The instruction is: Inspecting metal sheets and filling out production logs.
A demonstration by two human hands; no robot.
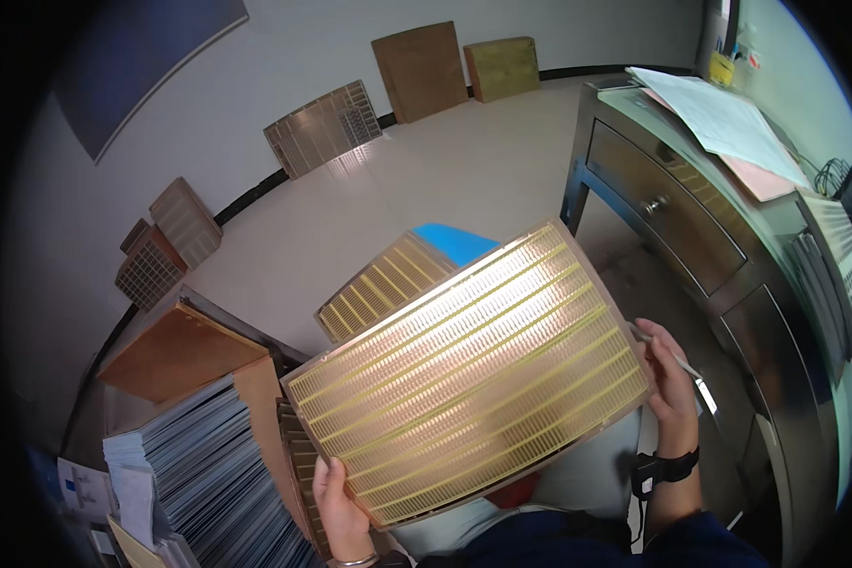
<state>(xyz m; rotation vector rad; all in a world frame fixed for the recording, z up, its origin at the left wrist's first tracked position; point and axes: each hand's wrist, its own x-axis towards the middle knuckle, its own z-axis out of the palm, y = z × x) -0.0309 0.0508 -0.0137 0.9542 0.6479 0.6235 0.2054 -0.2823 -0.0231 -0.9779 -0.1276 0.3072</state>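
Observation:
A large copper-coloured circuit board panel (473, 379), crossed by yellow-green stripes and rows of fine marks, is held tilted above my lap. My left hand (339, 506) grips its lower left corner, thumb on the face. At the right edge, my right hand (669, 379) is closed around the border. That same hand also has a slim grey pen-like tool (683, 363) with a flat, bright end pointing away from the panel; its exact kind is unclear. Behind the panel's upper edge, a similar striped panel (383, 284) and a bright blue sheet (454, 243) partly show.
To my left stands a thick stack of thin grey-blue sheets (218, 464) beside a brown board (185, 350). A metal desk (667, 213) with drawers and papers (719, 123) is at the right. Several panels, including a copper one (322, 130), lean along the far wall.

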